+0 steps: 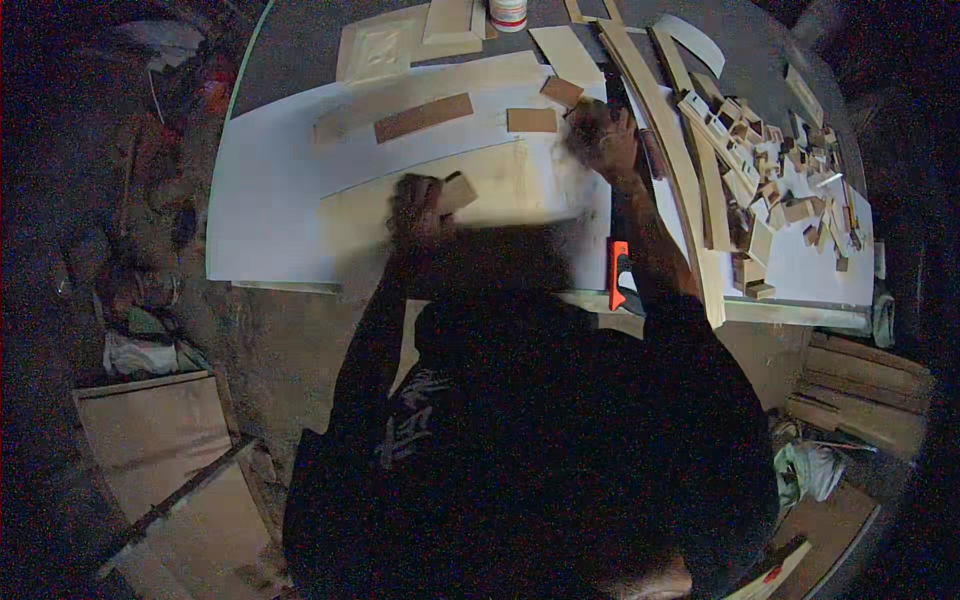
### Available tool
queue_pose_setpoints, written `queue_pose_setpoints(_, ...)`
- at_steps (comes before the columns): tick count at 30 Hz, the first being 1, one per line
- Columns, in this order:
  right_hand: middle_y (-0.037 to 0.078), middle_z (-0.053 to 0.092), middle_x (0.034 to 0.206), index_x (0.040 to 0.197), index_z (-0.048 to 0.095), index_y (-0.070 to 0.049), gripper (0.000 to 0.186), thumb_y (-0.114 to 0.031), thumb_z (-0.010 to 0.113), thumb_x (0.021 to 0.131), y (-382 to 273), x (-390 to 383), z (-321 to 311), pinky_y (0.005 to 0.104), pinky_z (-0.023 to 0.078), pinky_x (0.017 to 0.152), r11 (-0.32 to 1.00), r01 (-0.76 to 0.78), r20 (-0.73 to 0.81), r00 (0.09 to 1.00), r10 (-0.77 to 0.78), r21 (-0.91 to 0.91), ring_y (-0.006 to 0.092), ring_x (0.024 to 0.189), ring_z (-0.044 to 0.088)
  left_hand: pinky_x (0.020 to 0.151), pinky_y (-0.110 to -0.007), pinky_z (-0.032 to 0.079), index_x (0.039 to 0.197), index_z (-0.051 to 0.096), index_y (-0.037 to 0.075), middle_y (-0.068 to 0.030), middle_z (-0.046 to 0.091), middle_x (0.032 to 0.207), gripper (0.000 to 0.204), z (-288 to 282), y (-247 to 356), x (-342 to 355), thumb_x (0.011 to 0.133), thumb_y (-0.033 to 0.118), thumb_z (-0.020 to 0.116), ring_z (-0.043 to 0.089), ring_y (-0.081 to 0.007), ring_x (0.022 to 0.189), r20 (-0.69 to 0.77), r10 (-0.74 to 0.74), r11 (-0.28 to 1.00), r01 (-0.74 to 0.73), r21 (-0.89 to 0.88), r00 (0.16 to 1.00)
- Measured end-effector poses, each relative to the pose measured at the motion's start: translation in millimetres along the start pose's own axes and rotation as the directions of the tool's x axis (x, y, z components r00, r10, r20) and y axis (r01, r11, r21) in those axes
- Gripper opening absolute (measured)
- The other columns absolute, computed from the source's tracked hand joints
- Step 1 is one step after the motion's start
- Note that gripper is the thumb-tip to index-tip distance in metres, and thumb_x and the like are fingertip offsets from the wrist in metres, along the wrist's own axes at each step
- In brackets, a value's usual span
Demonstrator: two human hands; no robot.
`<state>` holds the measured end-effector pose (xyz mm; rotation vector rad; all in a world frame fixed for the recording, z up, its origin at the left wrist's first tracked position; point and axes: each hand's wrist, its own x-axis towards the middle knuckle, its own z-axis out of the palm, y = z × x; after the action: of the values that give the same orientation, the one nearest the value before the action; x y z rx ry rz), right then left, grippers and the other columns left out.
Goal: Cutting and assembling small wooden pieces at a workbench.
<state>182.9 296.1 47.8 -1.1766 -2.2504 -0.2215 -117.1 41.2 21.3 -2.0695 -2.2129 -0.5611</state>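
On the white-topped bench (255, 230), my left hand (415, 205) is closed on a small pale wooden block (455, 195), over a pale board (360, 220). My right hand (605, 140) is blurred and reaches beside a dark bar; I cannot make out what, if anything, it holds. Close to it lie two small brown rectangles (532, 120) (562, 92), and further left a longer brown strip (423, 118). An orange-handled saw (618, 275) lies under my right forearm, its handle toward the near edge.
Long wooden strips (670, 160) run along my right, beside a pile of small offcuts (800, 190). Pale panels (375, 45) and a white container (508, 12) sit at the back. Boards lie low at the lower left (160, 430) and lower right (850, 375).
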Motion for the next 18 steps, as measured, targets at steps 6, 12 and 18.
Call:
queue_pose_setpoints(6, 0.010, 0.066, 0.114, 0.124, 0.061, -0.003, 0.039, -0.019, 0.065, 0.089, -95, -15, -47, 0.0300, 0.048, 0.089, 0.093, -0.394, 0.405, 0.891, -0.207, 0.914, 0.0164, 0.102, 0.060, 0.095, -0.050, 0.043, 0.129, 0.053, 0.008, -0.0170, 0.054, 0.120, 0.070, -5, 42, 27, 0.064, 0.020, 0.078, 0.052, -0.0402, 0.109, 0.045, -0.265, 0.709, 0.226, -0.668, 0.963)
queue_pose_setpoints(12, 0.001, 0.067, 0.096, 0.124, 0.064, 0.000, 0.033, -0.009, 0.063, 0.093, -152, -45, -59, 0.0234, 0.046, 0.078, 0.343, -0.527, 0.518, 0.846, 0.127, 0.777, 0.0094, 0.087, 0.056, 0.098, -0.054, 0.041, 0.130, 0.050, -0.001, -0.0227, 0.053, 0.123, 0.064, -59, 78, 44, 0.073, 0.020, 0.072, 0.051, -0.0446, 0.113, -0.106, 0.072, 0.978, -0.091, -0.187, 0.992)
queue_pose_setpoints(18, 0.000, 0.066, 0.090, 0.118, 0.066, 0.000, 0.029, -0.006, 0.067, 0.090, -148, -55, -55, 0.0249, 0.047, 0.073, 0.143, -0.550, 0.502, 0.822, 0.271, 0.823, 0.0068, 0.078, 0.053, 0.103, -0.054, 0.037, 0.134, 0.048, 0.001, -0.0243, 0.051, 0.130, 0.067, -58, 96, 46, 0.075, 0.022, 0.070, 0.048, -0.0441, 0.120, -0.096, 0.026, 0.988, -0.040, -0.151, 0.995)
